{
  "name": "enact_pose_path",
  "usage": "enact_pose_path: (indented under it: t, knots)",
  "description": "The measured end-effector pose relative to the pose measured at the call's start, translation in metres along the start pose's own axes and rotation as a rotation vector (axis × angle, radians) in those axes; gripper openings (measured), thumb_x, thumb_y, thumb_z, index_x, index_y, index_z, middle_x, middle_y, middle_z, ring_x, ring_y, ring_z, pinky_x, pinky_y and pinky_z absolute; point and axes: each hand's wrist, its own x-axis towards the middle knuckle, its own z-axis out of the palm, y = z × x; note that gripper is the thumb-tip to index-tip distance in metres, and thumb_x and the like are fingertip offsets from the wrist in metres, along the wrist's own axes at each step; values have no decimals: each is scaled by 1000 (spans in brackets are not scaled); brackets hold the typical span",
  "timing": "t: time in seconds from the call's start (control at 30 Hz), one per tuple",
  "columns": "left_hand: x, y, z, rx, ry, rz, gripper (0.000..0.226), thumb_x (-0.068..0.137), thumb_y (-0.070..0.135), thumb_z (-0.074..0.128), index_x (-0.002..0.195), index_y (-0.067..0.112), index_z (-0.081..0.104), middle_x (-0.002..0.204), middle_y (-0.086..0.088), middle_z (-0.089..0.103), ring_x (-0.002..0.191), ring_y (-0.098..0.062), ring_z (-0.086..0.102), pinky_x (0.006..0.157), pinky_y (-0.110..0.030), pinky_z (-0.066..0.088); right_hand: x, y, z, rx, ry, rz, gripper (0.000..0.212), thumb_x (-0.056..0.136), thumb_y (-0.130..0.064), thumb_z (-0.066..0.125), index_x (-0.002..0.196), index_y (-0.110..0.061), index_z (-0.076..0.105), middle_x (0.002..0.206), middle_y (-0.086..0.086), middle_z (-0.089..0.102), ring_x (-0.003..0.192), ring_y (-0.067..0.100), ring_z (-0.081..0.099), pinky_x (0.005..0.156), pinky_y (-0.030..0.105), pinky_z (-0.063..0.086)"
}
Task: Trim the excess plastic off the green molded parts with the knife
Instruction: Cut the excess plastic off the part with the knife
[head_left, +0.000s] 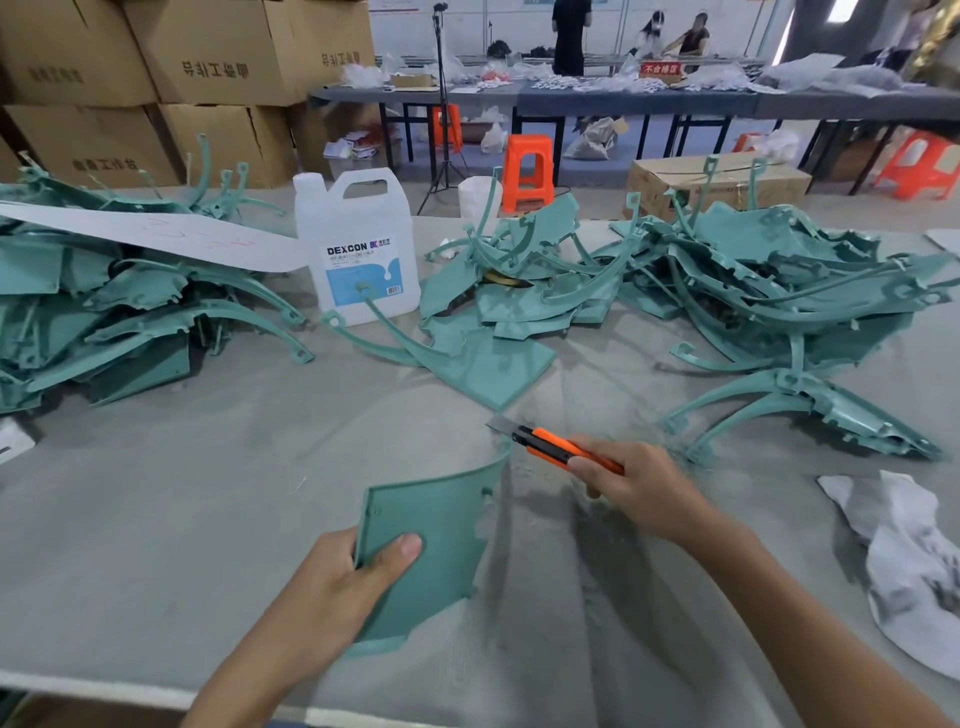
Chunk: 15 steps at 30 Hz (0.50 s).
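Note:
My left hand (337, 587) grips a flat green molded part (441, 525) by its lower left edge, thumb on its face, holding it tilted above the grey table (182, 493). An orange utility knife (550, 446) is held in my right hand (639, 488), its blade out and pointing up-left. The blade sits just past the part's upper right corner. Heaps of green molded parts lie at the left (119, 301), in the middle (519, 280) and at the right (769, 291).
A white DEXCON jug (358, 254) stands at the back centre. A white sheet (156, 234) lies on the left heap. A crumpled white cloth (909, 561) lies at the right edge. Cardboard boxes (208, 62), orange stools and other tables stand behind. Fine green shavings are scattered near the knife.

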Motion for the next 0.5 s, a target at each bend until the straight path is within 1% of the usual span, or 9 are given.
enact_pose_path:
  t: [0.03,0.1,0.17,0.2,0.23,0.33,0.4,0.47,0.5]
  knots:
    - [-2,-3,-3,-43,18,-29,25,89,33,62,102,20,79,91,-14,77,78,-24,72,68,-39,58,11,2,0,-31,-38,11,23,101,-40,58,106,-62,65,70,-12,69,50,-1,54,51,15,39]
    - [-4,-12,-6,-194,66,-96,27,88,27,62,105,14,78,102,-23,74,90,-38,73,75,-50,59,31,4,0,-88,-80,19,19,101,-39,57,111,-49,70,69,-18,67,54,-2,55,52,16,38]
    - [-5,-19,-8,-350,95,-146,28,88,23,60,107,13,78,111,-26,72,98,-43,71,78,-51,60,50,0,0,-171,-95,20,23,102,-42,54,120,-41,68,74,-16,69,62,0,59,58,19,45]
    - [-5,-22,-9,-398,110,-158,29,88,22,59,108,12,77,113,-26,71,100,-43,71,78,-51,61,57,-2,0,-218,-103,24,26,102,-43,52,122,-40,67,80,-14,70,68,2,60,63,25,49]
    - [-5,-24,-9,-442,124,-170,29,88,22,59,109,12,77,115,-25,71,101,-43,71,78,-51,61,63,-4,1,-271,-109,24,27,103,-44,50,123,-38,66,85,-10,71,74,10,63,68,32,51]
    - [-5,-27,-14,-567,127,-197,33,86,26,63,112,10,75,120,-27,68,104,-47,68,79,-61,57,73,-7,5,-396,-96,23,27,104,-43,47,121,-34,66,95,0,71,88,27,63,72,39,49]
    - [-4,-25,-15,-576,120,-179,35,86,27,65,114,9,74,121,-28,67,105,-49,67,81,-65,55,73,-8,7,-409,-67,29,26,104,-42,46,118,-33,66,96,1,70,88,28,62,67,38,44]
    - [-1,-22,-11,-545,146,-159,33,85,27,66,111,9,75,118,-28,69,100,-46,70,78,-63,57,68,-8,11,-395,-27,29,23,105,-41,45,107,-31,65,87,-3,68,80,24,62,62,35,41]
    - [1,-19,-9,-541,167,-148,31,86,27,66,109,9,76,115,-28,70,98,-45,71,76,-61,58,63,-8,12,-359,26,35,21,105,-40,45,100,-30,64,81,-6,66,75,21,61,60,34,40]
